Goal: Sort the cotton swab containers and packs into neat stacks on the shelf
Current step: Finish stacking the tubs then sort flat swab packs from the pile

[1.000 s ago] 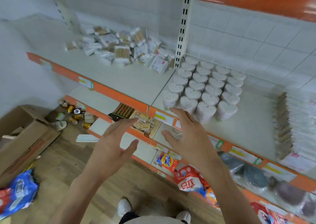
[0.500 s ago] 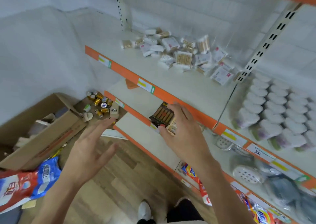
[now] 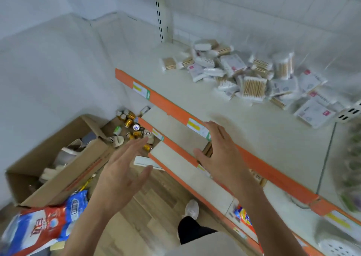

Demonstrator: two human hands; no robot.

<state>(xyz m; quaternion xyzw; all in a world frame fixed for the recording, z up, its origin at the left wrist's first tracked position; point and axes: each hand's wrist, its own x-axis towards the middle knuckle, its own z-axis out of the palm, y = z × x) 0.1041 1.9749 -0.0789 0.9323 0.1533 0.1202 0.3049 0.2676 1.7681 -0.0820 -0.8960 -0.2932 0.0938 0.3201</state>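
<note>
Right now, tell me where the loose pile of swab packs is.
In the head view the swab packs lie heaped at upper right, on the top shelf against the tiled back wall, beyond both open hands.

1. I read "TOY STORY" on a small round white-topped tin [image 3: 147, 133], just beyond my left hand's [image 3: 119, 174] fingertips.
2. Large red characters on the red, white and blue plastic bag [image 3: 42, 227], left of my left forearm, stay illegible.
</note>
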